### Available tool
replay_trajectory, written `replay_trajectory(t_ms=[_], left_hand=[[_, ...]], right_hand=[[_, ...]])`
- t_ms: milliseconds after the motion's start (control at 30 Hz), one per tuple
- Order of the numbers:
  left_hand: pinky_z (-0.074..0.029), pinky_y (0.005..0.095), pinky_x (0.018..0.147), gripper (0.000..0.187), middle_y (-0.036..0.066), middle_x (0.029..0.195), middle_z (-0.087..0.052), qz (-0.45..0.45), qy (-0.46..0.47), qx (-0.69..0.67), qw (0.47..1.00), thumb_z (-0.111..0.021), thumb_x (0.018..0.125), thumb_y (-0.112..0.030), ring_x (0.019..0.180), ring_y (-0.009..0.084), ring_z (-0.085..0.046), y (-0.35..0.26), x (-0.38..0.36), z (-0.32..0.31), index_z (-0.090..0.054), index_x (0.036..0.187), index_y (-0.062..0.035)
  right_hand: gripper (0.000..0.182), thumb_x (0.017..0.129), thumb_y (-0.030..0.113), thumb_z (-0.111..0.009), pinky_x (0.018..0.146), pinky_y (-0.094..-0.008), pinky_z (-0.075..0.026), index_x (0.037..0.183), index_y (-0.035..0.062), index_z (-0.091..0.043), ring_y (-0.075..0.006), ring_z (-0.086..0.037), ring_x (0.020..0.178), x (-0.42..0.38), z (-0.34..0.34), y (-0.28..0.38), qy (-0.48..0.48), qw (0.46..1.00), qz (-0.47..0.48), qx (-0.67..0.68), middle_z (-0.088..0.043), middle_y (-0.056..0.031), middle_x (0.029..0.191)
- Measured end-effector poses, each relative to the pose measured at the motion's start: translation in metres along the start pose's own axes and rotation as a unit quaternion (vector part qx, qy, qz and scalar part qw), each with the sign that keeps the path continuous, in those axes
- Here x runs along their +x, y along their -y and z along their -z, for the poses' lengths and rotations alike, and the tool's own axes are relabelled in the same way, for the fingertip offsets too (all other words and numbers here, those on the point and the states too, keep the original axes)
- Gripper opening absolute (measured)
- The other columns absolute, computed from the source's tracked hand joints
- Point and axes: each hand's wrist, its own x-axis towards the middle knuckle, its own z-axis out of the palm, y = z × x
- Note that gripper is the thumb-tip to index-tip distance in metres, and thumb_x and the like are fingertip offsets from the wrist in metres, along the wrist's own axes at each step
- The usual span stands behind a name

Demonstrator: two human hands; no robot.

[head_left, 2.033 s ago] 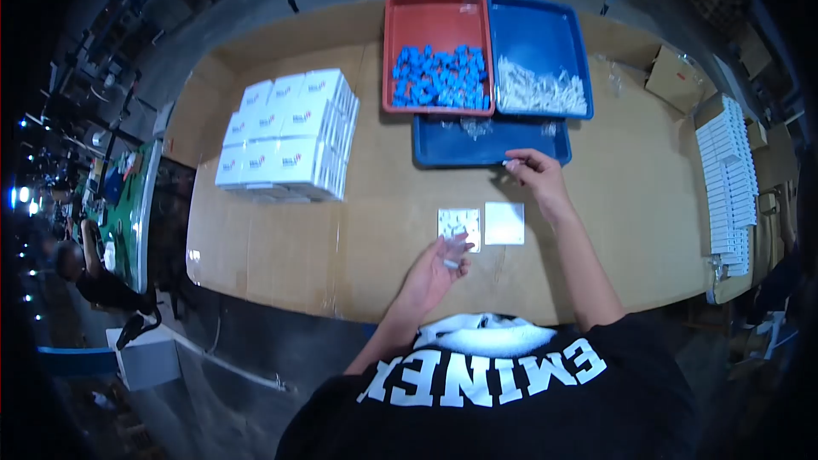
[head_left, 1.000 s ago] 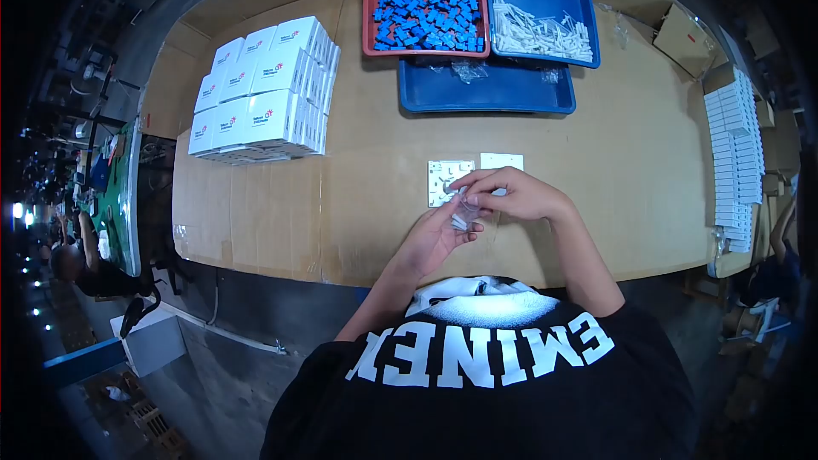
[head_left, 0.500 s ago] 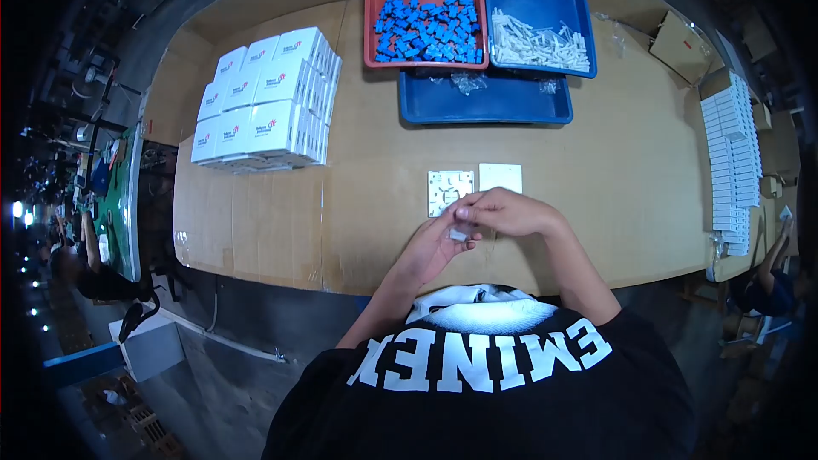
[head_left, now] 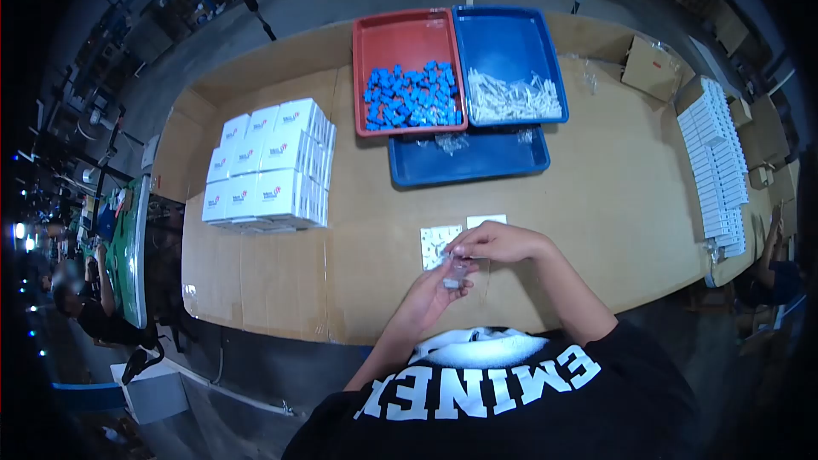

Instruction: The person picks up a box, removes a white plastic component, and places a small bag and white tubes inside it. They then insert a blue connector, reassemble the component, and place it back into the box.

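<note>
My left hand (head_left: pixel 428 296), palm up with curled fingers, holds a small clear plastic bag (head_left: pixel 458 273) with something pale inside. My right hand (head_left: pixel 507 244) reaches over from the right and pinches the upper end of the bag. Just beyond my hands lies a square white faceplate (head_left: pixel 431 243) with moulded details, its near right corner partly covered by my fingers. To its right is a plain white square plate (head_left: pixel 487 221), mostly hidden behind my right hand.
A red tray (head_left: pixel 409 38) of blue parts and a blue tray (head_left: pixel 503 43) of white strips rest above another blue tray (head_left: pixel 469 169). White boxes (head_left: pixel 277 153) are stacked at left. White pieces (head_left: pixel 714 170) form rows at right. People (head_left: pixel 85 298) work at both sides.
The view has tilted upward, so the table sits lower in frame. My hands stay together, and the bag between them shows more clearly now.
</note>
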Motion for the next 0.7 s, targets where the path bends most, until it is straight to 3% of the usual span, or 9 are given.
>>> replay_trajectory(t_ms=[33, 100, 167, 233, 333, 467, 567, 633, 700], left_hand=[[-0.054, 0.0355, 0.092, 0.047, 0.012, 0.128, -0.067, 0.009, 0.0, -0.009, 1.0, -0.039, 0.114, -0.038, 0.102, 0.0205, -0.067, -0.003, -0.001, -0.004, -0.053, 0.141, -0.003], [-0.053, 0.0355, 0.093, 0.052, 0.014, 0.13, -0.067, 0.013, 0.005, -0.006, 1.0, -0.037, 0.114, -0.04, 0.101, 0.0208, -0.066, -0.002, 0.0, 0.0, -0.053, 0.144, -0.0021], [-0.052, 0.0337, 0.093, 0.053, 0.014, 0.134, -0.064, 0.027, 0.021, -0.046, 0.998, -0.039, 0.113, -0.042, 0.103, 0.0193, -0.064, -0.006, -0.004, -0.007, -0.053, 0.144, -0.0017], [-0.052, 0.0345, 0.094, 0.055, 0.014, 0.134, -0.064, 0.02, 0.031, -0.035, 0.999, -0.038, 0.113, -0.044, 0.104, 0.0199, -0.063, -0.006, -0.006, -0.007, -0.052, 0.145, -0.0011], [-0.052, 0.0348, 0.096, 0.055, 0.014, 0.133, -0.064, -0.002, 0.037, -0.023, 0.999, -0.037, 0.113, -0.042, 0.105, 0.0209, -0.063, -0.007, -0.009, -0.01, -0.05, 0.147, -0.0009], [-0.052, 0.0347, 0.096, 0.054, 0.014, 0.133, -0.063, -0.015, 0.031, 0.006, 0.999, -0.037, 0.113, -0.042, 0.106, 0.0215, -0.063, -0.014, -0.018, -0.023, -0.05, 0.147, -0.0013], [-0.052, 0.0347, 0.096, 0.054, 0.015, 0.133, -0.062, -0.016, 0.023, 0.018, 0.999, -0.038, 0.113, -0.041, 0.107, 0.0225, -0.064, -0.02, -0.024, -0.023, -0.049, 0.148, -0.0016], [-0.052, 0.035, 0.095, 0.053, 0.015, 0.133, -0.062, -0.032, 0.039, -0.022, 0.998, -0.038, 0.113, -0.04, 0.106, 0.0233, -0.064, -0.024, -0.029, -0.021, -0.049, 0.149, -0.0017], [-0.052, 0.0353, 0.095, 0.053, 0.015, 0.132, -0.062, -0.043, 0.024, -0.04, 0.998, -0.038, 0.113, -0.039, 0.106, 0.0236, -0.064, -0.027, -0.032, -0.019, -0.049, 0.149, -0.002]], right_hand=[[0.032, 0.107, 0.027, -0.062, 0.089, -0.0315, -0.053, 0.113, -0.0018, -0.074, -0.0135, -0.065, 0.094, 0.001, 0.015, 0.007, -0.003, 1.0, 0.007, -0.01, -0.076, -0.008, 0.101], [0.024, 0.102, 0.019, -0.066, 0.088, -0.0314, -0.054, 0.112, -0.0011, -0.074, -0.0134, -0.066, 0.094, 0.006, 0.054, 0.024, -0.185, 0.981, 0.021, -0.056, -0.076, -0.0073, 0.099], [0.02, 0.098, 0.014, -0.068, 0.085, -0.0314, -0.054, 0.111, -0.0008, -0.074, -0.0157, -0.069, 0.092, 0.022, 0.102, 0.02, -0.347, 0.93, 0.068, -0.1, -0.077, -0.0087, 0.096], [0.02, 0.095, 0.013, -0.068, 0.083, -0.0348, -0.056, 0.111, 0.0018, -0.074, -0.0237, -0.073, 0.09, 0.034, 0.151, 0.027, -0.454, 0.861, 0.076, -0.218, -0.077, -0.0125, 0.097], [0.025, 0.091, 0.013, -0.067, 0.085, -0.0442, -0.056, 0.115, 0.0078, -0.074, -0.0354, -0.072, 0.093, 0.053, 0.201, 0.03, -0.499, 0.807, 0.037, -0.313, -0.076, -0.0153, 0.102], [0.024, 0.09, 0.016, -0.068, 0.086, -0.0481, -0.057, 0.113, 0.0107, -0.076, -0.0364, -0.072, 0.093, 0.072, 0.214, 0.031, -0.461, 0.762, -0.049, -0.451, -0.075, -0.0158, 0.1], [0.021, 0.088, 0.015, -0.068, 0.085, -0.049, -0.058, 0.106, 0.01, -0.077, -0.0368, -0.073, 0.092, 0.086, 0.23, 0.017, -0.479, 0.744, -0.054, -0.462, -0.076, -0.0168, 0.098], [0.017, 0.088, 0.013, -0.067, 0.083, -0.0484, -0.058, 0.1, 0.0086, -0.078, -0.037, -0.073, 0.092, 0.087, 0.235, 0.02, -0.478, 0.772, -0.046, -0.418, -0.075, -0.0175, 0.096], [0.017, 0.087, 0.011, -0.067, 0.081, -0.0473, -0.057, 0.1, 0.0069, -0.077, -0.0372, -0.073, 0.093, 0.084, 0.24, 0.02, -0.541, 0.759, 0.043, -0.36, -0.076, -0.0171, 0.097]])
